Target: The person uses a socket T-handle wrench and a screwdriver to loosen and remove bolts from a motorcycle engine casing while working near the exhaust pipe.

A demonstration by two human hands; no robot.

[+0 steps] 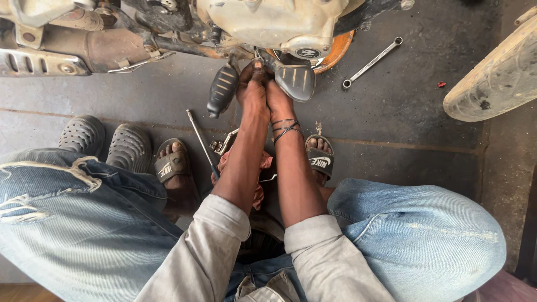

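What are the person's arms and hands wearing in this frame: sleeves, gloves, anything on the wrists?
Both hands are bare, with no gloves. The left hand and right hand come out of light grey long sleeves pushed up towards the elbows, leaving the forearms uncovered. The right wrist carries a few thin dark bands, looped loosely; the left wrist has nothing on it.

footpegs (222,89) left and right of both hands (263,92) | engine (279,25) above | spanner (372,62) right, apart

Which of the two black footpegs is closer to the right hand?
The footpeg with the wide flat face, right beside the right hand; the narrower ribbed one hangs left of both hands.
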